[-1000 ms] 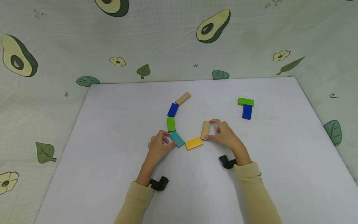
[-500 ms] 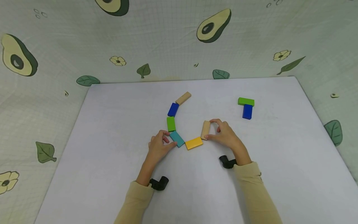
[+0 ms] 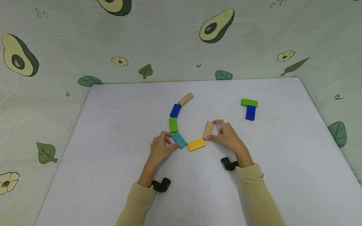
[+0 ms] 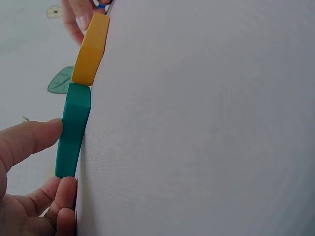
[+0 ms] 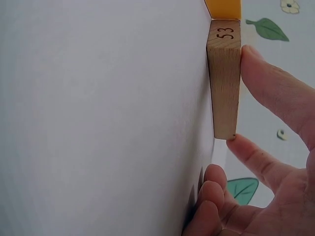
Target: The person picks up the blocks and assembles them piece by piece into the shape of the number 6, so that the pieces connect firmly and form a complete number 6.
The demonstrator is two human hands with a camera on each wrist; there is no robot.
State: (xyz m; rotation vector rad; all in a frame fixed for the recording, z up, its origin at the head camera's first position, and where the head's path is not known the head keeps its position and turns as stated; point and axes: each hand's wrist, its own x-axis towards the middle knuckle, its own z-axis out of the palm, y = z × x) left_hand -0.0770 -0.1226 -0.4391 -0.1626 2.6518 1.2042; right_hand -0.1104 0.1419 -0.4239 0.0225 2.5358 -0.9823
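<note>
My left hand [image 3: 160,149] holds a teal block [image 3: 179,140] between thumb and index finger, flat on the white table. In the left wrist view the thumb touches the long side of the teal block [image 4: 74,130] and a fingertip meets its near end. My right hand [image 3: 227,136] pinches a plain wooden block [image 3: 207,130], thumb and index at its two ends. The right wrist view shows "53" printed on the end of that wooden block [image 5: 224,83], which meets a yellow block [image 5: 225,9]. The yellow block [image 3: 196,144] lies between the teal and wooden ones, corners touching.
A curve continues from the teal block through a green block [image 3: 173,125], a blue block [image 3: 175,110] and another wooden block [image 3: 185,99]. At the far right, a second green block [image 3: 249,102] touches a second blue block [image 3: 250,113]. Patterned cloth [image 3: 169,37] surrounds the table [image 3: 99,141].
The wooden block under my right hand has shifted very slightly away from me and turned a touch. My left hand and the other blocks stay in place.
</note>
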